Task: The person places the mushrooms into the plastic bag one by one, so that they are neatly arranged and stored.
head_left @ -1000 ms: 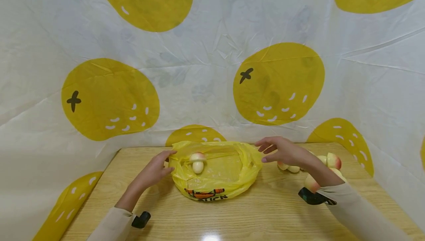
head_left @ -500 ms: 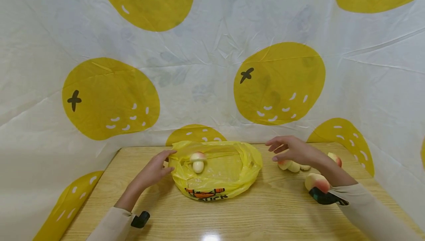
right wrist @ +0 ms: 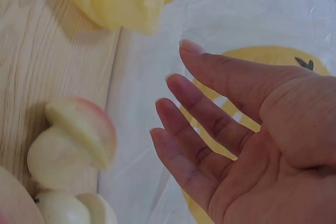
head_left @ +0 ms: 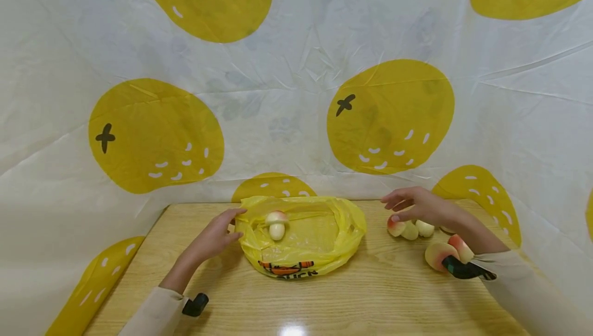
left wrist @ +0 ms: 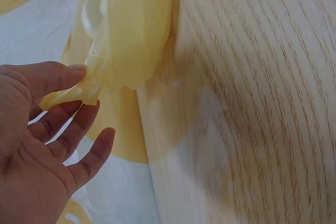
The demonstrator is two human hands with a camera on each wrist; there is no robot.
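A yellow plastic bag [head_left: 340, 261] lies spread open on the table, with one toy mushroom [head_left: 277, 231] inside, its cap pinkish and its stem cream. My left hand [head_left: 210, 241] pinches the bag's left edge between thumb and fingers, as the left wrist view shows at the gathered plastic [left wrist: 79, 94]. Over the right side of the table, my right hand [head_left: 423, 207] is held with relaxed fingers and nothing in them. Below and beside it are several more toy mushrooms [right wrist: 58, 156], cream with reddish caps, partly hidden by the hand and forearm in the head view.
The wooden table [head_left: 370, 300] ends at a white cloth backdrop [head_left: 278, 135] printed with large yellow fruit. A pale mushroom with a red-capped one [head_left: 440, 257] sits by the right wrist, partly covered by its black wrist camera [head_left: 465, 268].
My right hand has drawn away from the bag's right edge, moving right towards the mushroom pile. The left hand keeps its grip on the bag, and the mushroom inside stays put.
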